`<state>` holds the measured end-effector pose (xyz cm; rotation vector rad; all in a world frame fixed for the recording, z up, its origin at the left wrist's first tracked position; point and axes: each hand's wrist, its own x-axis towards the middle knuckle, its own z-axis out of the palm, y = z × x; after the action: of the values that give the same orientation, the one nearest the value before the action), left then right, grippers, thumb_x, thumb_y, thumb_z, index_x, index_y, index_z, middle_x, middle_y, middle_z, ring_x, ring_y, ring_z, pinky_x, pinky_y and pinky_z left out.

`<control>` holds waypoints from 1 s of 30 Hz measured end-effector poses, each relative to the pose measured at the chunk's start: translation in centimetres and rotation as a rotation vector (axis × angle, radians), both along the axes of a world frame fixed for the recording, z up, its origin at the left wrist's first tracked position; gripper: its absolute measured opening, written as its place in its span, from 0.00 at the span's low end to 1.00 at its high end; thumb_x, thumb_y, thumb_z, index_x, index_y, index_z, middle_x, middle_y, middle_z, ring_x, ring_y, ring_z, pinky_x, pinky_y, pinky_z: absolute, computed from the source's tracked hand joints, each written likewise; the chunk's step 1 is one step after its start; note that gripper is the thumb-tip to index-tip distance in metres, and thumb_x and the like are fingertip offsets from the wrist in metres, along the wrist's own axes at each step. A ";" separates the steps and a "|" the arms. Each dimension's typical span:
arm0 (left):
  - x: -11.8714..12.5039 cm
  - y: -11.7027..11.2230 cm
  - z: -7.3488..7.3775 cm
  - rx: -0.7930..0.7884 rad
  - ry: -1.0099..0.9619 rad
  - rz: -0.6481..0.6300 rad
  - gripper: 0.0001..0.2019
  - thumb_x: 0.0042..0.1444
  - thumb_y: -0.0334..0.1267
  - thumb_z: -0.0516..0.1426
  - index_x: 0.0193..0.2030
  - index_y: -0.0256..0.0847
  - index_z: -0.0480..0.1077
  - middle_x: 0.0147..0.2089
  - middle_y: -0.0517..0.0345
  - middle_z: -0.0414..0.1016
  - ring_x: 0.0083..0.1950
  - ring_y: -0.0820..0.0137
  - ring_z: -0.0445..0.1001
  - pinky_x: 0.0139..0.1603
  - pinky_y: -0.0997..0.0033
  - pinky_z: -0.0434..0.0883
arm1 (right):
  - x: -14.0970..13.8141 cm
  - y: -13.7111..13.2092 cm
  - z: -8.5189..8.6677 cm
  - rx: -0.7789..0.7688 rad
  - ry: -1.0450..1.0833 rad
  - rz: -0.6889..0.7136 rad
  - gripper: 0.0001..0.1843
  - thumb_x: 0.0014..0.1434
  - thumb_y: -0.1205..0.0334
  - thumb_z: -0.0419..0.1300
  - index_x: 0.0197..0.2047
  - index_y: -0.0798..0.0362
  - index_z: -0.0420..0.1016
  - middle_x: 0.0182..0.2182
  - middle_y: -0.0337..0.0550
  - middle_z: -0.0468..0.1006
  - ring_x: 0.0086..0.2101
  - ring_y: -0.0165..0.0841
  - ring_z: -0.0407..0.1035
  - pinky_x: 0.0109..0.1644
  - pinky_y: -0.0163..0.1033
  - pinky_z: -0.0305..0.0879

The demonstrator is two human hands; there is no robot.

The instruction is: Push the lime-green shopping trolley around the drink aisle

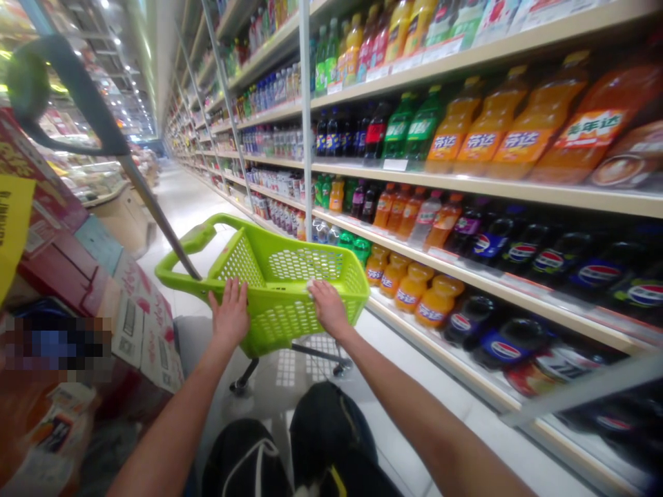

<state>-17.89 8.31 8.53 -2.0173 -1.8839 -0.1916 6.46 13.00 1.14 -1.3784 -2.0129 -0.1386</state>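
Observation:
A lime-green shopping cart (290, 304) with a perforated plastic basket stands in front of my knees. My left hand (231, 314) grips its near side, with the fingers up over the rim and the thumb on the outside. Farther right on the same rim is my right hand (330, 305), its fingers closed together. A small white wipe-like piece (310, 284) shows at those fingertips; its exact kind is too small to tell. The cart's grey handle (88, 90) rises on a metal pole at the upper left.
Shelves (466, 181) of drink bottles run along the right side, with orange soda bottles (431, 301) low down. Stacked cartons (145, 317) stand close on the left, beside a yellow sign (13, 228). A pale tiled aisle (191, 183) stretches ahead.

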 end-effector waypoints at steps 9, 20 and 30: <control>0.9 -0.1 -0.3 0.029 -0.030 0.006 0.31 0.49 0.30 0.45 0.63 0.30 0.50 0.68 0.41 0.43 0.68 0.56 0.39 0.62 0.36 0.37 | 2.0 -0.1 -0.9 0.015 0.087 -0.135 0.21 0.56 0.73 0.45 0.51 0.59 0.69 0.53 0.50 0.68 0.55 0.38 0.56 0.60 0.47 0.52; 0.7 -0.3 -0.1 -0.007 -0.002 0.032 0.31 0.50 0.30 0.45 0.64 0.32 0.48 0.68 0.44 0.41 0.69 0.58 0.38 0.62 0.37 0.35 | 2.4 0.1 -1.4 0.058 0.112 -0.035 0.23 0.54 0.75 0.46 0.50 0.55 0.70 0.52 0.48 0.68 0.56 0.38 0.55 0.60 0.49 0.53; 1.1 0.2 -0.8 0.016 0.008 0.052 0.29 0.52 0.28 0.42 0.64 0.30 0.49 0.68 0.42 0.41 0.69 0.56 0.37 0.61 0.36 0.38 | 4.8 0.6 -2.1 0.062 0.264 -0.170 0.23 0.51 0.76 0.45 0.47 0.58 0.71 0.51 0.53 0.69 0.55 0.40 0.56 0.59 0.53 0.53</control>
<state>-16.77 8.52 7.72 -1.9537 -1.9211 -0.1838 11.24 13.60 -0.98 -1.4464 -1.6631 -0.0884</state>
